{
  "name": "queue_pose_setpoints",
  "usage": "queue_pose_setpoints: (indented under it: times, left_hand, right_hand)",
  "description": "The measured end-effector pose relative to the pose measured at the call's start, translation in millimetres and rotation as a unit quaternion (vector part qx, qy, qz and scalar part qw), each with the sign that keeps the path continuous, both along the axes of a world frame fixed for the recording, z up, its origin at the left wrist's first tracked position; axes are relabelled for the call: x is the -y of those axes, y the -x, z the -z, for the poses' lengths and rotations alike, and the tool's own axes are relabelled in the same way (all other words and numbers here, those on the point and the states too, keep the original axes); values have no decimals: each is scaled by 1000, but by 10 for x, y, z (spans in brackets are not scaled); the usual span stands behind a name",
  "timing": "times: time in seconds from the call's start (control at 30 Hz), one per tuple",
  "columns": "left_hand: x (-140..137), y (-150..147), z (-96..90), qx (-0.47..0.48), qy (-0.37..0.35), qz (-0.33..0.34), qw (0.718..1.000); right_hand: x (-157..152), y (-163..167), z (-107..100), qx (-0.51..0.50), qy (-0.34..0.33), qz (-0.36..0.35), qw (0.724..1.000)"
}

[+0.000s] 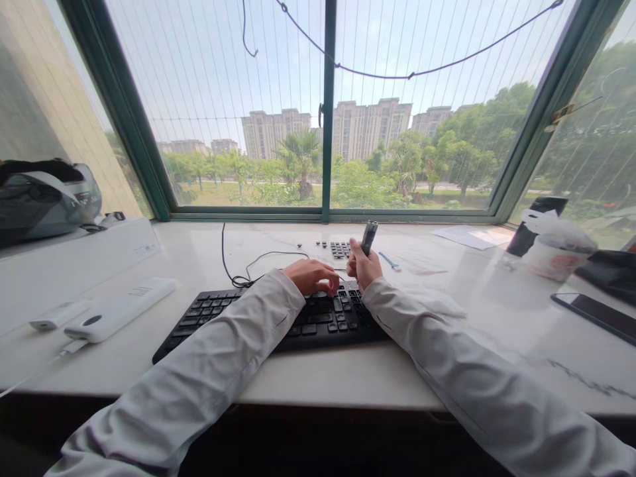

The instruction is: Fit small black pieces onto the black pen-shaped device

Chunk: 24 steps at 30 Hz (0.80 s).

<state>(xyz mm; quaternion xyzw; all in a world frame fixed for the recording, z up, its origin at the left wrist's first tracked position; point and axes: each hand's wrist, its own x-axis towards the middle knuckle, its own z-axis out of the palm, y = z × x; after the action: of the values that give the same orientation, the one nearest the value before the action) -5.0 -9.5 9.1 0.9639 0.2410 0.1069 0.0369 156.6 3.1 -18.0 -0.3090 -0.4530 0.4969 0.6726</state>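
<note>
A black keyboard (318, 318) lies slantwise on the white counter. Several of its keys near the upper right look to be off, though my hands hide part of that area. My left hand (313, 275) rests over the keys, its fingers bent downward and loosely apart, with nothing visible in them. Closed around a dark handle-like tool (369, 237) is my right hand (365, 265), at the keyboard's upper right. The tool stands upright with its blunt end on top; its lower end is hidden. Loose black keycaps (340, 250) sit in rows behind my hands.
A small blue-and-white stick tool (390, 261) lies right of the keycaps. The keyboard's black cable (243, 281) curls behind it. White power bank (122, 310) at left; phone (599, 315) and plastic-wrapped tub (559, 248) at right. Window (325, 132) behind the counter (348, 381).
</note>
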Motion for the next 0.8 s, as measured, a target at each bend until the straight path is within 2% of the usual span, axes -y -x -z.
queue_pose_setpoints:
  times: [0.1,0.2,0.27,0.33,0.5,0.8]
  left_hand:
    - [-37,37,6,42,-9,-16,999]
    - [-69,77,22,84,-64,-113,988]
    - [-74,92,36,77,-95,-179,976]
    - [-63,94,50,51,-110,-215,969]
    - [-20,65,60,17,-120,-242,963]
    - [3,53,43,14,-129,-240,962]
  right_hand:
    - [12,6,-29,-33,27,-37,998]
    - [69,57,-56,-65,43,-85,993]
    - [121,106,-60,-65,69,-112,989]
    - [170,150,-56,-46,102,-123,986]
    - [232,188,-48,-11,138,-99,985]
    - [235,195,-36,21,115,-71,991]
